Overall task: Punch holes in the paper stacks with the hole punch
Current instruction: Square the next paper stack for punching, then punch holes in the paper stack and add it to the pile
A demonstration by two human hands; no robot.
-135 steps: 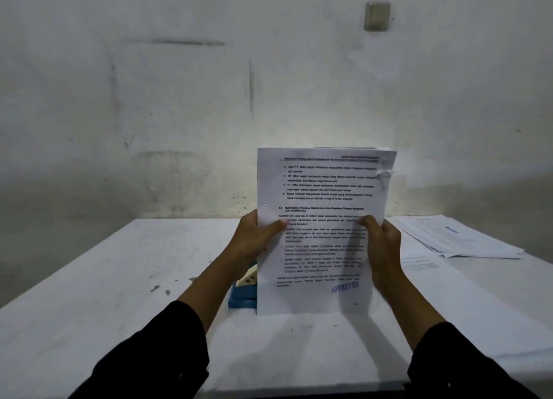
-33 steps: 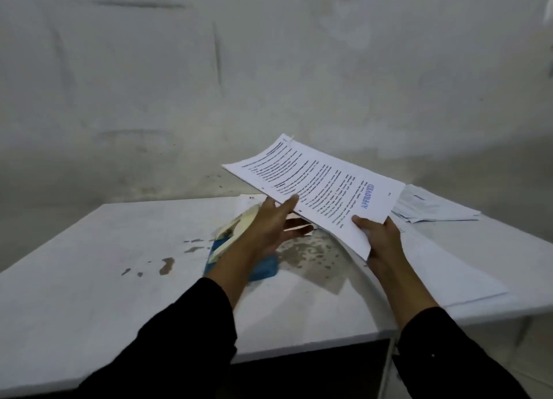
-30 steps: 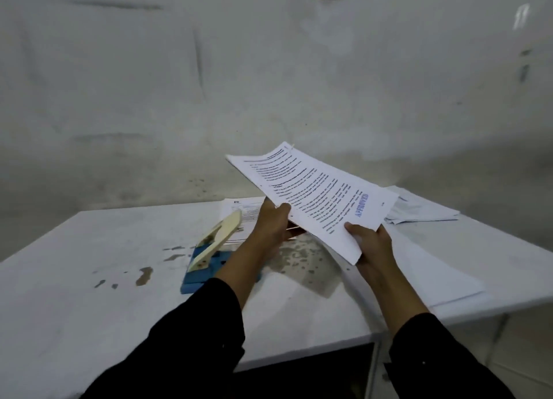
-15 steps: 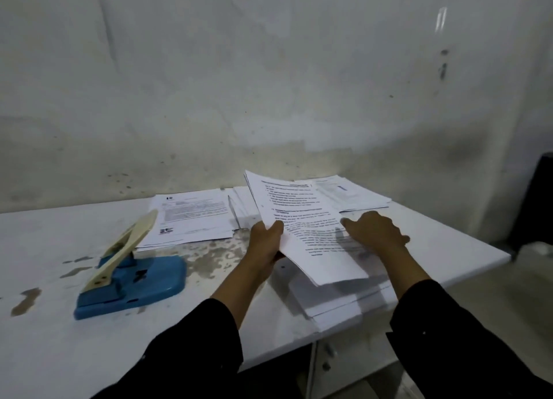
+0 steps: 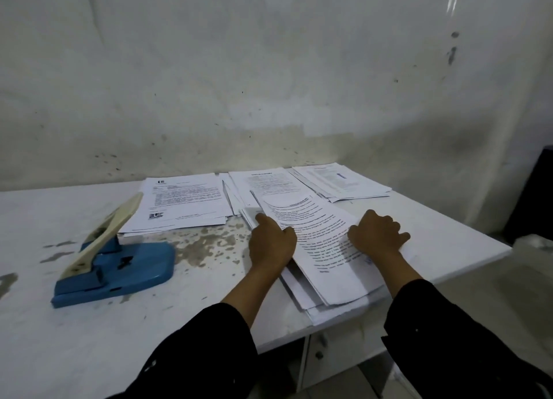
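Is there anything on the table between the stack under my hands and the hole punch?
Nothing visible: only bare, stained table lies between the stack and the hole punch.
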